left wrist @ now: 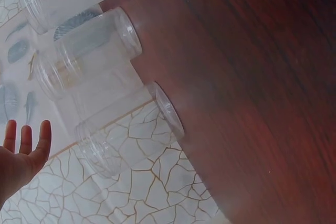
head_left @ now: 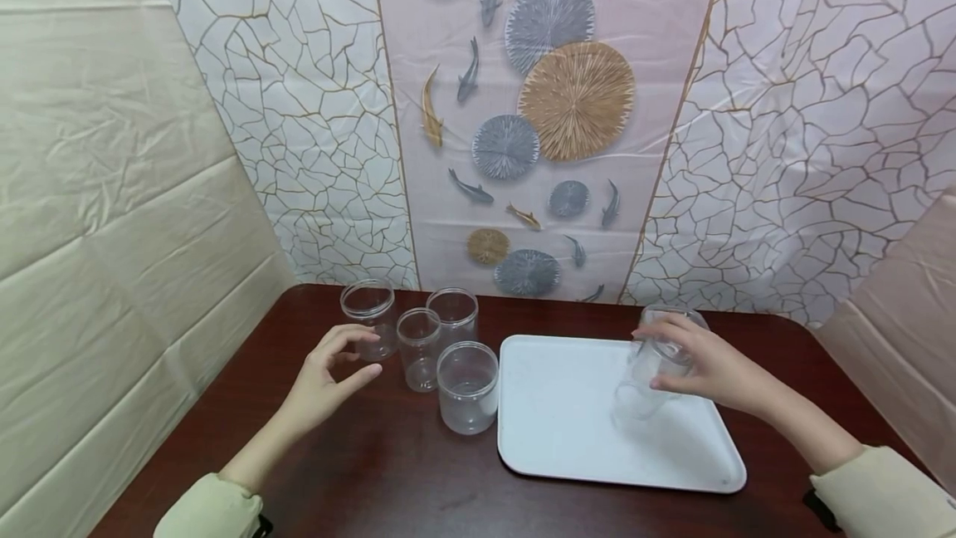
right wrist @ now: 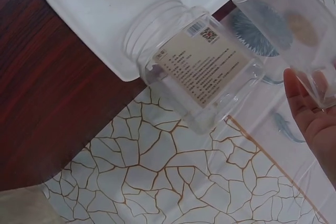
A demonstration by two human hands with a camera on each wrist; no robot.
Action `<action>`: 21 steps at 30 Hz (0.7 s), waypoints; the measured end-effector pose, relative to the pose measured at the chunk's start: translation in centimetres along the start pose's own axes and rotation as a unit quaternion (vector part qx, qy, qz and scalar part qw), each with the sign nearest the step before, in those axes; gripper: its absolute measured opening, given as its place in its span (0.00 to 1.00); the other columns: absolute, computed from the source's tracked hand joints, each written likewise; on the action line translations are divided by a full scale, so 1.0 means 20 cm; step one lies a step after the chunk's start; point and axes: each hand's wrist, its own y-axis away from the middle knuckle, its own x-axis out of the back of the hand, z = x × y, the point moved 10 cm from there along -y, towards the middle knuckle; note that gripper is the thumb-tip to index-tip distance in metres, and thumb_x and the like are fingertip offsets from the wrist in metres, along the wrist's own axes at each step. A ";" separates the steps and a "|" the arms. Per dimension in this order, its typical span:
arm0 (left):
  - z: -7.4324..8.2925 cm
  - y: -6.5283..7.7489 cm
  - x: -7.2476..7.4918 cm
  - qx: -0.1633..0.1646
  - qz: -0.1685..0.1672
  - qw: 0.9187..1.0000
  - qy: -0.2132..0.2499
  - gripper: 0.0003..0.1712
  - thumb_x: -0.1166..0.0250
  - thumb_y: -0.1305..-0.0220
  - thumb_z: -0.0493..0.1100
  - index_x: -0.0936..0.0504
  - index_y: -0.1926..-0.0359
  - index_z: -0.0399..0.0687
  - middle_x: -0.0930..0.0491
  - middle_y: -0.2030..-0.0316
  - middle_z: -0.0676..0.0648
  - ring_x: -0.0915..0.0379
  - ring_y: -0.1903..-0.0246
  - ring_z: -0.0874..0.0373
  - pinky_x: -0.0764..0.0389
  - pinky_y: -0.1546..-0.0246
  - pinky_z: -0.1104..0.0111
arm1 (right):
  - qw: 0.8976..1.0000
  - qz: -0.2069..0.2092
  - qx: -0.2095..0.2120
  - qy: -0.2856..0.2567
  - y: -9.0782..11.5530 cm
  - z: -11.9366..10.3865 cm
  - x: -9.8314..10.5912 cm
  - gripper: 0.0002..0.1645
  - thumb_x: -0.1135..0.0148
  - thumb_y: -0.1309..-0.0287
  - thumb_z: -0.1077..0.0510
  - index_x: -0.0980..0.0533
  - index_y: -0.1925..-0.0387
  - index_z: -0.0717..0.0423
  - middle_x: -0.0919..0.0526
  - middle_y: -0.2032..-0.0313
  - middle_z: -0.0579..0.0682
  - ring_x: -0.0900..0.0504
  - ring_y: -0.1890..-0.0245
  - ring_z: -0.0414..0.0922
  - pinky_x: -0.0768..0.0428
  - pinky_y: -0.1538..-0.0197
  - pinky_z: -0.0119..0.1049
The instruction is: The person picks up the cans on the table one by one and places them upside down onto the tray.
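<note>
Head view: table (head_left: 388,471), dark red-brown, bearing 1 white tray (head_left: 560,430) and clear jars; right hand (head_left: 702,364) at the tray's right half, thumb and fingers set apart around the base end of 1 gripped jar (head_left: 641,388), which is mouth-down over the tray, contact with its surface unclear; left hand (head_left: 329,368), fingers parted from the thumb and holding nothing, just beside the back-left jar (head_left: 379,318), touch not certain; further right, 1 narrow jar (head_left: 421,355), 1 rear jar (head_left: 457,326) and 1 front jar (head_left: 468,405), all 4 at the left mouth-up and apparently without lids. Left wrist view: 3 clear jars standing on the table, left-hand fingers spread at the frame's edge; thin, see-through walls suggest light, fairly stiff plastic, slick to dry fingertips, likelier to dent, scuff or tip than to shatter. Best hold, by judgement: the body just below the ridged neck, thumb opposite 2 or more fingers, pressure moderate. Right wrist view: gripped jar at upper right, fingers along its base end, a sound hold for an inverted jar; beside it, 1 labelled jar (right wrist: 199,72), base up, neck against the tray, its printed paper label probably offering slightly more friction than bare wall.
</note>
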 end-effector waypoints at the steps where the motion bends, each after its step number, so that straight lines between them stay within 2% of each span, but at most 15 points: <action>1: 0.00 0.00 0.00 -0.001 -0.002 1.000 -0.001 0.19 0.31 0.52 0.25 0.22 0.56 0.36 0.23 0.56 0.39 0.33 0.51 0.74 0.22 0.59 0.72 | 1.000 -0.007 -0.001 0.003 0.00 0.00 -0.01 0.33 0.24 0.61 0.56 0.24 0.49 0.51 0.24 0.49 0.49 0.31 0.50 0.35 0.21 0.56 0.39; 3: -0.02 0.00 0.00 -0.001 -0.006 1.000 -0.006 0.19 0.31 0.52 0.25 0.22 0.56 0.35 0.23 0.56 0.39 0.33 0.51 0.74 0.22 0.59 0.72 | 1.000 -0.017 0.005 0.008 0.01 0.00 -0.01 0.33 0.24 0.61 0.56 0.24 0.49 0.52 0.24 0.50 0.48 0.29 0.52 0.36 0.21 0.56 0.39; 9: -0.17 0.03 -0.01 -0.002 0.000 1.000 -0.016 0.22 0.30 0.54 0.27 0.21 0.55 0.41 0.23 0.55 0.43 0.33 0.51 0.73 0.21 0.59 0.69 | 0.998 -0.052 0.014 0.017 0.02 0.01 -0.03 0.34 0.24 0.62 0.58 0.25 0.49 0.53 0.25 0.52 0.47 0.25 0.56 0.37 0.20 0.58 0.37; 14: -0.20 0.05 0.00 0.001 -0.008 1.000 -0.013 0.20 0.30 0.51 0.30 0.20 0.55 0.44 0.24 0.53 0.50 0.33 0.49 0.73 0.22 0.58 0.72 | 0.997 -0.060 0.021 0.040 0.04 0.03 -0.04 0.32 0.23 0.64 0.57 0.25 0.52 0.52 0.25 0.54 0.46 0.25 0.60 0.36 0.20 0.61 0.34; 21: -0.21 0.06 -0.01 0.016 -0.022 0.999 -0.017 0.17 0.30 0.48 0.33 0.20 0.56 0.46 0.24 0.53 0.50 0.33 0.49 0.72 0.22 0.57 0.70 | 0.995 -0.084 0.019 0.049 0.07 0.06 -0.05 0.31 0.23 0.65 0.54 0.26 0.55 0.48 0.26 0.57 0.42 0.27 0.60 0.34 0.22 0.61 0.35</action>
